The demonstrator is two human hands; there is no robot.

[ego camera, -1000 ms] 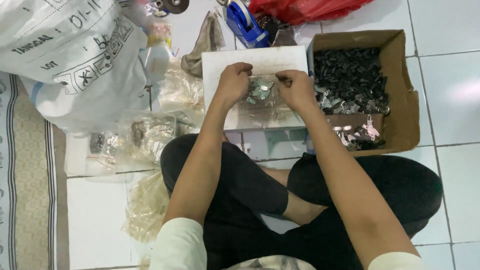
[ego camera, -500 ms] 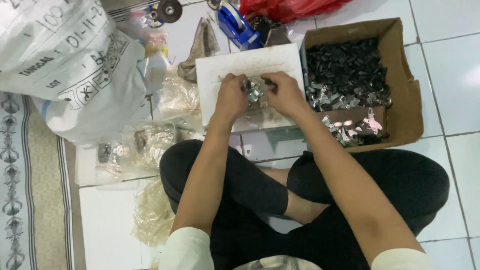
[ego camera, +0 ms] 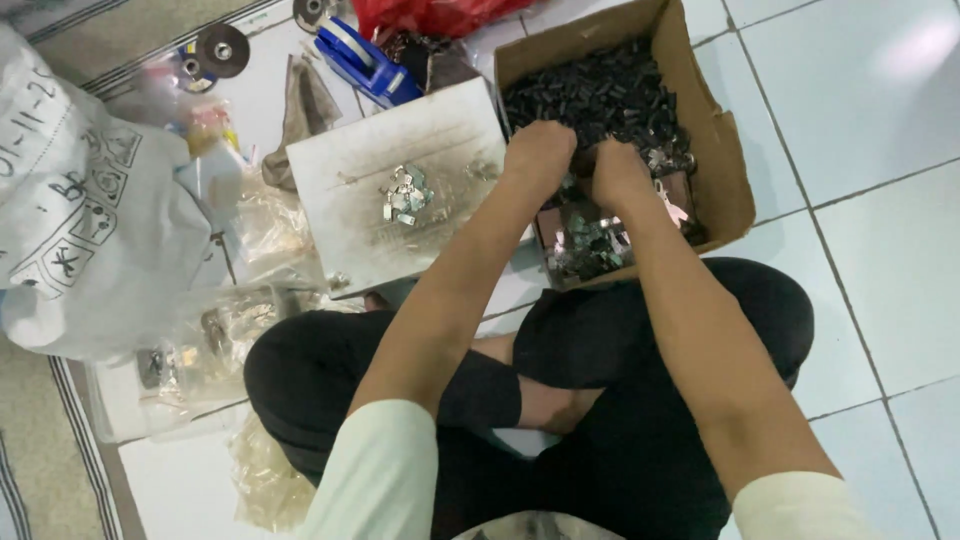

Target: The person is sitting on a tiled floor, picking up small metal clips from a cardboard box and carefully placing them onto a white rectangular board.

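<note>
While person sits cross-legged on tiled floor, big white sack (ego camera: 90,230) lies far left. Cardboard box (ego camera: 730,170) ahead-right, full of small dark metal parts (ego camera: 600,95). Both hands inside box: left hand (ego camera: 538,155), right hand (ego camera: 618,175) knuckles up, fingers buried, grip cannot tell. White board (ego camera: 350,210) just left, small shiny clips (ego camera: 405,195) heaped mid-board, apart from hands.

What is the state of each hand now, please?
Left hand: in the cardboard box, on the dark parts; grip cannot be told.
Right hand: same, cannot be told.

Pale short sleeves, black trousers
</note>
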